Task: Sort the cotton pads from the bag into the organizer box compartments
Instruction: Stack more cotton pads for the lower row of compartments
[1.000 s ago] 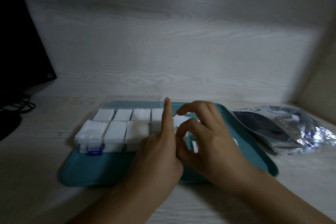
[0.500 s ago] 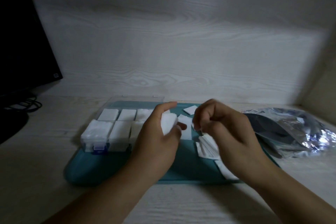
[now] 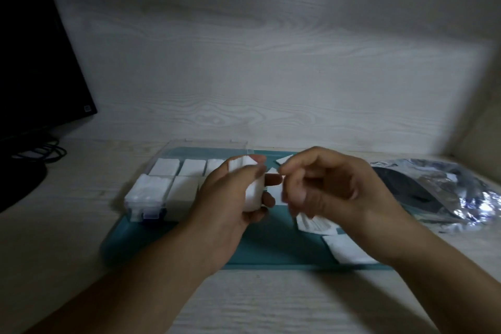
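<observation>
Head view: left hand [image 3: 230, 206] fingers round 1 stack of cotton pads [image 3: 253, 190]; right hand [image 3: 333, 192] fingers curled, grasp unclear

The organizer box [image 3: 151, 198] is clear, glossy plastic, its latch [image 3: 151, 215] a darker blue plastic. The cotton pads [image 3: 166, 167] in its compartments look soft, matt and slightly fibrous. The stack of pads [image 3: 253, 194] held in the left hand [image 3: 230, 206] has the same dull white fleece. The tray [image 3: 271, 252] beneath is smooth teal plastic (matt rather than shiny). The bag [image 3: 447, 192] is crinkled silvery foil, strongly reflective. The tabletop [image 3: 271, 301] and back wall [image 3: 271, 76] show pale, matt wood grain.
</observation>
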`<control>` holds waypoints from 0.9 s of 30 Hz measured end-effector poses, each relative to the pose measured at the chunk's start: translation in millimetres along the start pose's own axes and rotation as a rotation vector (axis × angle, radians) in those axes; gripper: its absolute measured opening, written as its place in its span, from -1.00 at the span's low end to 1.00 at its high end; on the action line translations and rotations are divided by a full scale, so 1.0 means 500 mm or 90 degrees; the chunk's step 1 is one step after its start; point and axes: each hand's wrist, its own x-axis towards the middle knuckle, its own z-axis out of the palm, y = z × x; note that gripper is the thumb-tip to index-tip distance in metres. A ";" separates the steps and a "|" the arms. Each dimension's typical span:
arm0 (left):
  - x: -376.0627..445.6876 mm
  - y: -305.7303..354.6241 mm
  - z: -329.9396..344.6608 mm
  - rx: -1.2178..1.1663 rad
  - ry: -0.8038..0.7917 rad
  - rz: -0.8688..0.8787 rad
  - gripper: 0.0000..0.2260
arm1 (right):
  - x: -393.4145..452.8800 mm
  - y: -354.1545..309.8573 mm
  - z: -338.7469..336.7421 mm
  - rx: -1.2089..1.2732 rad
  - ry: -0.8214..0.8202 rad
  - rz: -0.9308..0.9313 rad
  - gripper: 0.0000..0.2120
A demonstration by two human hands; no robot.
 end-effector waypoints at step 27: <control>-0.012 -0.011 0.026 -0.188 -0.087 -0.105 -0.58 | -0.013 0.057 0.010 -0.413 0.014 -0.032 -0.19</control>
